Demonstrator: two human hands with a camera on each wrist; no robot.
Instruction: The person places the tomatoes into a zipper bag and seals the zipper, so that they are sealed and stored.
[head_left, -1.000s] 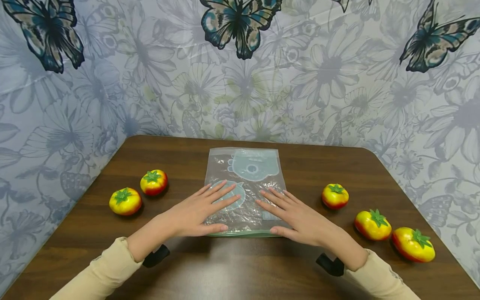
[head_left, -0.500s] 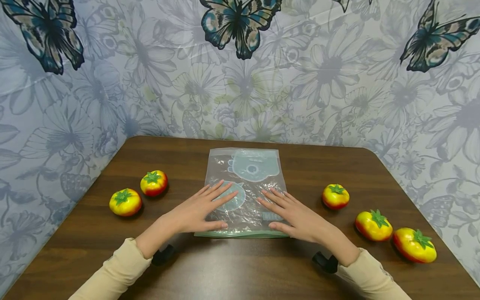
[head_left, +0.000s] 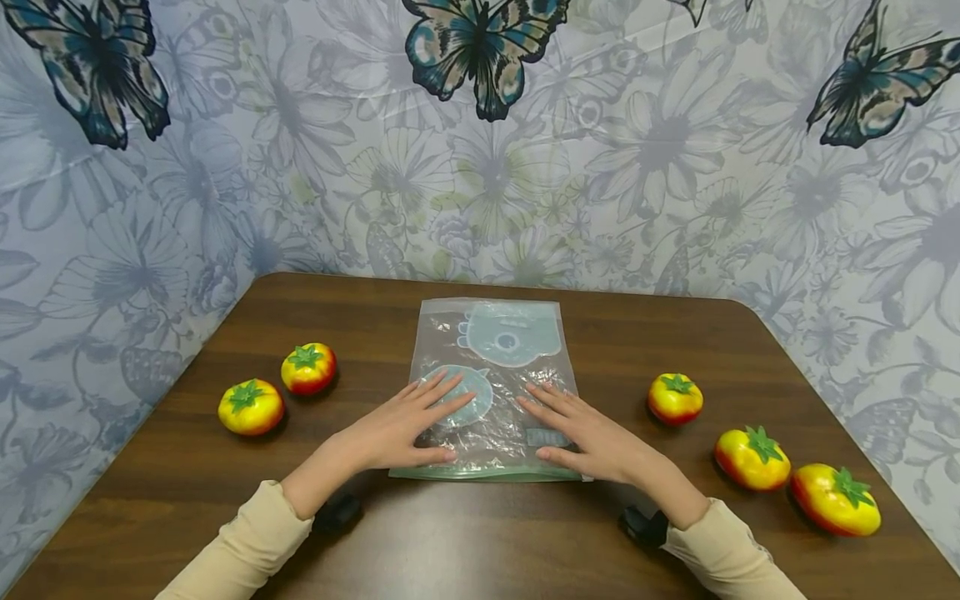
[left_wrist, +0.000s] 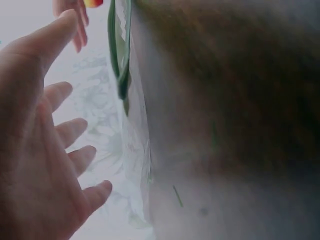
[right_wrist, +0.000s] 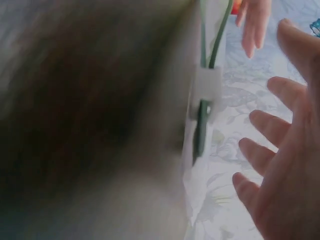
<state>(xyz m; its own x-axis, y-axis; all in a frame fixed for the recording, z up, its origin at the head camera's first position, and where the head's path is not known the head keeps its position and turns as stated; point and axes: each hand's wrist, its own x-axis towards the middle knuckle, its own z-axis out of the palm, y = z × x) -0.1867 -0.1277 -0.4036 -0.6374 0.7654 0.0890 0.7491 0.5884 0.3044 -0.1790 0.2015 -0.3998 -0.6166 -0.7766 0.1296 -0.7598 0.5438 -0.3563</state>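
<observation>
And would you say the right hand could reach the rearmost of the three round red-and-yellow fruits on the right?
Probably yes: the right hand holds nothing, and nothing stands between it and the rearmost fruit on the brown wood-grain tabletop.

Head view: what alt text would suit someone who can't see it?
A person's left hand and right hand are spread over a clear, green-edged plastic bag on a brown wood-grain table. Two shiny red-and-yellow fruits with green leafy tops sit left, three right, before a pale floral, butterfly-printed backdrop.
</observation>
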